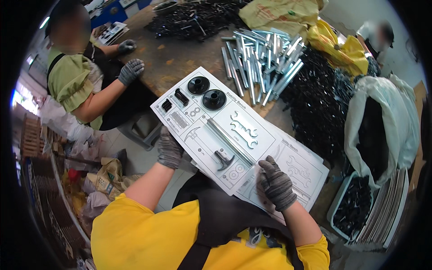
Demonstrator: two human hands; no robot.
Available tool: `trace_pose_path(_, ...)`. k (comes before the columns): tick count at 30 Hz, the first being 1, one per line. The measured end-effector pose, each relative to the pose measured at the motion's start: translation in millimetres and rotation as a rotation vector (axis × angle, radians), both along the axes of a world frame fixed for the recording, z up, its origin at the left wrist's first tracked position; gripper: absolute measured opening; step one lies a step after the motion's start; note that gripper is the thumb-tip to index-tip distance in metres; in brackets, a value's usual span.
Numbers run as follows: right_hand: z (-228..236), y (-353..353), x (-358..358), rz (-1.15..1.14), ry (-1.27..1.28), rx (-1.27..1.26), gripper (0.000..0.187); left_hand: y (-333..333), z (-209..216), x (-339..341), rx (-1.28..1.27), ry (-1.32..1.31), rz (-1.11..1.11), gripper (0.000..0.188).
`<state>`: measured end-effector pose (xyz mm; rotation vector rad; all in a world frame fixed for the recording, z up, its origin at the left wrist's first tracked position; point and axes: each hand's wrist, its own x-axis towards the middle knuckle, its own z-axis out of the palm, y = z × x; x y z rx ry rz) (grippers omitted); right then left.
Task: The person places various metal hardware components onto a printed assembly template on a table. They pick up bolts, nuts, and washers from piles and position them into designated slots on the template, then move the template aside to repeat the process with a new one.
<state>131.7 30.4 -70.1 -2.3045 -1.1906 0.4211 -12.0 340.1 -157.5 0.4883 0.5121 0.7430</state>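
Note:
A white printed card [198, 143] lies tilted before me, with parts sitting over line drawings. On it are two black round discs [214, 99], small black plastic pieces [181, 96], a long silver tube [231, 142], open-ended wrenches [244, 130] and a black hammer-shaped piece [223, 160]. My left hand [169, 149], in a grey knit glove, holds the card's left edge, its fingertips partly hidden beneath. At the card's lower right edge my gloved right hand [277, 185] is closed with bent fingers, over more printed cards [303, 164] underneath.
Silver metal tubes [263, 63] lie piled on the worn table [164, 58]. Small black parts [315, 103] heap beside them and at the back. A white sack [382, 126], a parts bin [353, 207] and stacked cards [384, 211] stand right. A gloved co-worker [76, 85] sits left.

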Motion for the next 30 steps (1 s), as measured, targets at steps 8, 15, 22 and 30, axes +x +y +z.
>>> trace_pose_path(8,-1.3,85.0,4.7,0.116,-0.065,-0.035,0.034,68.5,-20.5,15.3,-0.014,0.127,0.205,0.038)
trace_pose_path(15,-6.0,92.5,47.1,0.119,-0.116,0.065,0.031,105.1,-7.6,23.1,-0.01,0.366,0.323,0.044)
trace_pose_path(22,2.3,99.4,109.2,-0.122,-0.183,-0.136,0.031,117.1,-26.8,-16.4,-0.439,0.379,0.018,0.039)
trace_pose_path(30,0.7,60.2,108.6,-0.2,-0.089,-0.054,0.031,87.8,65.9,41.2,-2.405,0.541,0.595,0.036)
